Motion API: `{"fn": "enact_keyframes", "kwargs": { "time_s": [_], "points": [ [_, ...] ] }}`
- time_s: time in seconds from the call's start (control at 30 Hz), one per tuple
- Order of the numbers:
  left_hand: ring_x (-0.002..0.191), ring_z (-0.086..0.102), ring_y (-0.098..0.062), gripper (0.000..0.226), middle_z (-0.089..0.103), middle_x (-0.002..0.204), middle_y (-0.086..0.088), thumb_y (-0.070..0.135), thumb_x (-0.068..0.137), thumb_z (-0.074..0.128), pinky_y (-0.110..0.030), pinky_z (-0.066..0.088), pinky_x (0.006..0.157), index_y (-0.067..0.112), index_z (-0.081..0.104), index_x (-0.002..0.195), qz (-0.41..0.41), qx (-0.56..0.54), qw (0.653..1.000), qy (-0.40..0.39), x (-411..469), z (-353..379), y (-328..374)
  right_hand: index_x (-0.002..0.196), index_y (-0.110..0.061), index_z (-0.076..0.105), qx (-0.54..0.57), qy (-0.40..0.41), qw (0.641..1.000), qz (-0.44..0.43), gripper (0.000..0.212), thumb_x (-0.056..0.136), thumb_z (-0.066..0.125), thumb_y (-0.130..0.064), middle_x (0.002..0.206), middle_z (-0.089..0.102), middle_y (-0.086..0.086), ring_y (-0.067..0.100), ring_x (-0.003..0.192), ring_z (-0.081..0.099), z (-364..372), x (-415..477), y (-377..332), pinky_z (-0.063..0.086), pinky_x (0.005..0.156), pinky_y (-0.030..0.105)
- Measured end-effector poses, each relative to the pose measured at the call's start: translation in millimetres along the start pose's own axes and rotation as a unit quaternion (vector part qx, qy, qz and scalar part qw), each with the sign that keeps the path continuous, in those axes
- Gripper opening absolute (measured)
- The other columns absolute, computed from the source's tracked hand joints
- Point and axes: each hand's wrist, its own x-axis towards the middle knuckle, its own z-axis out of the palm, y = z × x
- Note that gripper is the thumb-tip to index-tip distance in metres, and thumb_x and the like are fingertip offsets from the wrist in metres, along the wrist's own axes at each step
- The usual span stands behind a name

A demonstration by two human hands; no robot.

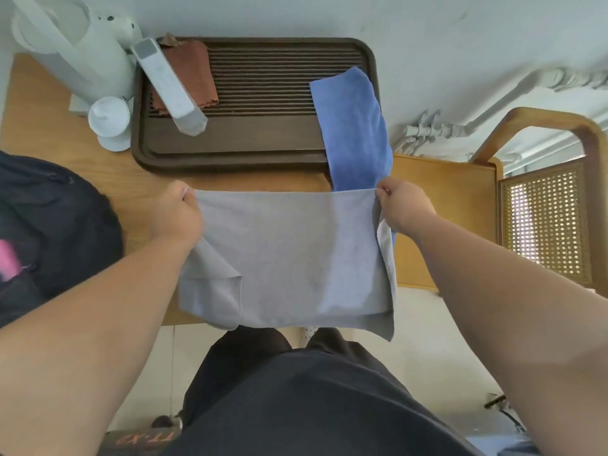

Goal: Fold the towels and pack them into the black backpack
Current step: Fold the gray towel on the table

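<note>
Dark clothing (296, 406) fills the foreground; orange lettering (148, 437) below is too blurred to read. Left hand (177, 215) and right hand (404, 209) each pinch a top corner of the grey towel (289, 255) over the wooden table (49, 133); blue towel (352, 126) drapes the brown tray (214, 166), black backpack (49, 225) at left

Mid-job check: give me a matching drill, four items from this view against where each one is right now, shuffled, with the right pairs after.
Things:
1. grey towel
2. blue towel
3. brown cloth
4. black backpack

Places:
A. at the left edge of the view
B. held up by its top corners, gripped by the left hand and right hand
C. draped over the right end of the tray
D. on the tray's left part, partly under a white oblong box

Pairs: 1-B, 2-C, 3-D, 4-A
</note>
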Motion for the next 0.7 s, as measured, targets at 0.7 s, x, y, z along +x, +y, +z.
{"fn": "enact_keyframes", "kwargs": {
  "time_s": [0.7],
  "points": [
    [0.152, 0.002, -0.033, 0.093, -0.006, 0.167, -0.005, 0.073, 0.080, 0.058, -0.059, 0.016, 0.119, 0.039, 0.016, 0.156, 0.230, 0.329, 0.888, -0.225, -96.2, 82.8, 25.5, 0.105, -0.013, 0.063, 0.130, 0.095, 0.981, 0.110, 0.020, 0.090, 0.049, -0.016, 0.082, 0.062, 0.003, 0.033, 0.085, 0.064, 22.6, -7.8, 33.3, 0.039, 0.057, 0.029]
  ]
}}
